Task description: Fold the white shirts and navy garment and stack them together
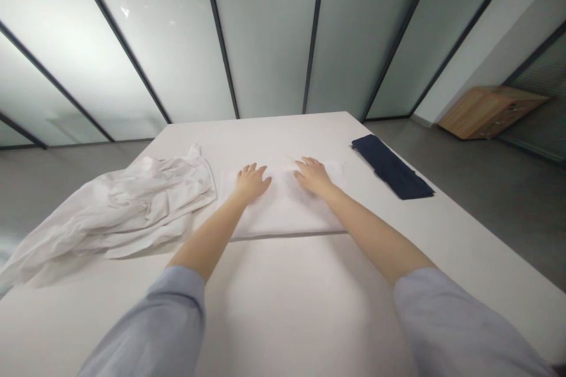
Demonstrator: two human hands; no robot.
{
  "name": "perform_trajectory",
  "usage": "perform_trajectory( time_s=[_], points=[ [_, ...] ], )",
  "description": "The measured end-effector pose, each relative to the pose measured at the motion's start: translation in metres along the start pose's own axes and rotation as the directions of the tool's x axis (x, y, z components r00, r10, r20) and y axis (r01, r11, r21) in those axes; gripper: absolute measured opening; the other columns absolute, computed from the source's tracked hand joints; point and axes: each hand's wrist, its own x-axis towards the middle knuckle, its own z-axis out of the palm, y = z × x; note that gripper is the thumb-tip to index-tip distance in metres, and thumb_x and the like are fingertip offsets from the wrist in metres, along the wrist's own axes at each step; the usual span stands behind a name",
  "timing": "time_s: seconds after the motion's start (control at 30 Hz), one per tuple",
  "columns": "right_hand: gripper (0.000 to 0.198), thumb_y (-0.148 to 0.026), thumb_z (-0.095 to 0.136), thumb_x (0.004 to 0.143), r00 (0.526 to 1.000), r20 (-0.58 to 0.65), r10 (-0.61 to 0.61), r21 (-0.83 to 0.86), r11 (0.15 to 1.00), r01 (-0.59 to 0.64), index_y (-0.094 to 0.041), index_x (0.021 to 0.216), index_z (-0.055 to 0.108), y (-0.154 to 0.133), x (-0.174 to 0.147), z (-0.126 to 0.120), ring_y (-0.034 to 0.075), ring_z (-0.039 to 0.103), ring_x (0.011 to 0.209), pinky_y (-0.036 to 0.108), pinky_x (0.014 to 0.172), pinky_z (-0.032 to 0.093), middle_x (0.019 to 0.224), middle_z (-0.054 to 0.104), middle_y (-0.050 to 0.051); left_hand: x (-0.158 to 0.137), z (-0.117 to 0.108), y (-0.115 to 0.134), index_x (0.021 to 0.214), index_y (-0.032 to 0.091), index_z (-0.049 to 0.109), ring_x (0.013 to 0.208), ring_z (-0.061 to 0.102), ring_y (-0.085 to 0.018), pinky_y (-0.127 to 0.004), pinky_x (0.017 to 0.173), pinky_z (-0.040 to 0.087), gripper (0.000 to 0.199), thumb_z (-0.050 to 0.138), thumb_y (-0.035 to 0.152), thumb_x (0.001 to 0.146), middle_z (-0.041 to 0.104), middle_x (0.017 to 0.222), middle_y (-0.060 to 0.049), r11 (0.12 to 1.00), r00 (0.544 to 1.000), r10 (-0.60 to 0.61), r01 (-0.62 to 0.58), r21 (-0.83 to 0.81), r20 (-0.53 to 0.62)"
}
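Note:
A folded white cloth (287, 212) lies flat on the table in front of me, its near edge straight. My left hand (253, 181) rests on the left part of this cloth, fingers spread and palm down. On its right part lies my right hand (312, 175), also palm down with fingers apart. Neither hand grips anything. The kind of garment or linen cannot be made out from the folded shape, and the cloth's far edge blends into the table top.
A crumpled heap of white fabric (145, 206) spreads over the left side of the white table (292, 306) and hangs past its edge. Near the right edge lies a folded navy cloth (391, 166). Frosted glass panels (269, 29) stand behind; a wooden cabinet (486, 111) is at right.

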Motion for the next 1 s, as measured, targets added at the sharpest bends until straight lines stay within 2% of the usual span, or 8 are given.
perform_trajectory(
  time_s=[0.07,0.13,0.23,0.33,0.53,0.73,0.87,1.0],
  points=[
    [0.050,-0.043,0.032,0.098,0.997,0.081,-0.004,0.023,1.000,0.002,-0.023,0.141,0.047,-0.025,-0.001,0.011,0.031,0.034,0.137,0.049,0.110,0.026,0.150,0.041,0.011,0.003,0.012,0.017,0.140,0.029,0.048,0.137,0.036,-0.034,-0.054,0.108,0.030,0.053,0.037,0.051,0.093,0.042,0.150,-0.011,1.000,0.999,-0.017,0.018,-0.014,0.030],
    [0.056,-0.050,0.028,0.098,0.986,0.146,0.075,0.027,0.996,-0.079,-0.023,0.145,0.043,-0.039,-0.005,0.023,0.036,0.030,0.138,0.058,0.109,0.024,0.152,0.037,0.014,0.004,0.026,0.023,0.141,0.030,0.047,0.137,0.035,-0.036,-0.059,0.107,0.028,0.055,0.032,0.053,0.094,0.042,0.150,-0.011,0.998,0.995,-0.053,0.055,-0.021,0.080],
    [0.065,-0.056,0.024,0.096,0.967,0.183,0.178,0.011,0.983,-0.183,-0.022,0.151,0.032,-0.045,-0.011,0.039,0.041,0.019,0.143,0.068,0.107,0.018,0.158,0.025,0.015,0.001,0.043,0.015,0.146,0.029,0.041,0.142,0.027,-0.038,-0.063,0.109,0.021,0.064,0.029,0.060,0.092,0.034,0.155,-0.012,0.995,0.990,-0.096,0.098,-0.015,0.102],
    [0.069,-0.059,0.022,0.095,0.963,0.195,0.185,0.011,0.982,-0.191,-0.022,0.153,0.027,-0.041,-0.014,0.046,0.040,0.013,0.145,0.068,0.108,0.014,0.160,0.019,0.014,-0.006,0.051,0.005,0.150,0.025,0.034,0.145,0.019,-0.039,-0.063,0.111,0.016,0.073,0.028,0.066,0.089,0.026,0.158,-0.013,0.994,0.992,-0.111,0.111,-0.007,0.067],
    [0.071,-0.061,0.022,0.094,0.961,0.204,0.185,0.019,0.981,-0.192,-0.022,0.153,0.028,-0.041,-0.014,0.044,0.039,0.012,0.145,0.066,0.110,0.012,0.161,0.019,0.013,-0.015,0.051,0.006,0.149,0.021,0.035,0.144,0.020,-0.040,-0.060,0.112,0.018,0.075,0.030,0.066,0.089,0.028,0.157,-0.016,0.994,0.993,-0.112,0.112,0.018,0.041],
    [0.070,-0.060,0.022,0.095,0.971,0.171,0.166,0.022,0.985,-0.173,-0.021,0.152,0.028,-0.040,-0.010,0.046,0.040,0.014,0.145,0.066,0.110,0.013,0.160,0.020,0.014,-0.023,0.040,0.011,0.127,0.023,0.057,0.127,0.044,-0.027,-0.041,0.105,0.034,0.043,0.040,0.044,0.094,0.053,0.135,-0.012,0.998,0.996,0.063,-0.063,-0.003,-0.062],
    [0.070,-0.060,0.023,0.095,0.967,0.181,0.181,0.024,0.982,-0.188,-0.021,0.153,0.028,-0.038,0.002,0.049,0.040,0.015,0.144,0.066,0.109,0.013,0.160,0.020,0.014,-0.038,0.030,0.019,0.119,0.022,0.062,0.121,0.048,-0.028,-0.041,0.099,0.039,0.039,0.043,0.043,0.093,0.057,0.126,-0.013,0.999,0.998,0.053,-0.053,0.011,-0.015],
    [0.068,-0.059,0.025,0.095,0.975,0.170,0.146,0.028,0.988,-0.153,-0.022,0.151,0.031,-0.033,0.020,0.049,0.038,0.017,0.144,0.064,0.110,0.014,0.160,0.022,0.014,-0.050,0.033,0.031,0.131,0.021,0.055,0.130,0.043,-0.034,-0.051,0.104,0.035,0.054,0.036,0.054,0.093,0.050,0.141,-0.015,1.000,0.997,-0.016,0.016,-0.005,0.079]
  ],
)
